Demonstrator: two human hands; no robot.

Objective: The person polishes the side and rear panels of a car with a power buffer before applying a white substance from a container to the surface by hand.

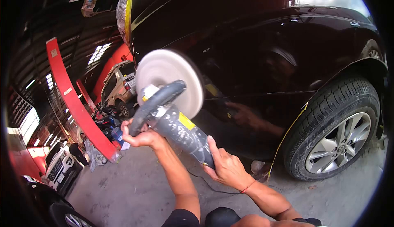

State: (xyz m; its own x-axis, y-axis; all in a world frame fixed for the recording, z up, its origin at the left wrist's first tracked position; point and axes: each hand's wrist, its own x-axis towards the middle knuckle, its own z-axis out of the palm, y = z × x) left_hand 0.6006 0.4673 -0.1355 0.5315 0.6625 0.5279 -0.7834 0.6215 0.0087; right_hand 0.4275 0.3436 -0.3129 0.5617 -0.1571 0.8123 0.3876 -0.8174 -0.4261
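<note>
A dark rotary car polisher [176,126] with a round white pad [172,69] is held between my two hands. My left hand [141,134] wraps around its curved front handle. At the rear of the body, my right hand [227,167] grips the polisher, thumb along the top. The pad's outline looks smeared, and it overlaps the glossy dark car panel [246,67] at the panel's left end. My arm and the tool reflect in the paint. A black cord [211,184] trails from the tool's rear along the floor.
To the right stands the car's wheel [340,143], with yellow tape [285,138] hanging beside it. A red post [78,99] rises at left. Behind it are a parked SUV [121,85] and a white vehicle [61,167]. Another dark car [57,206] sits at lower left on the concrete floor [119,194].
</note>
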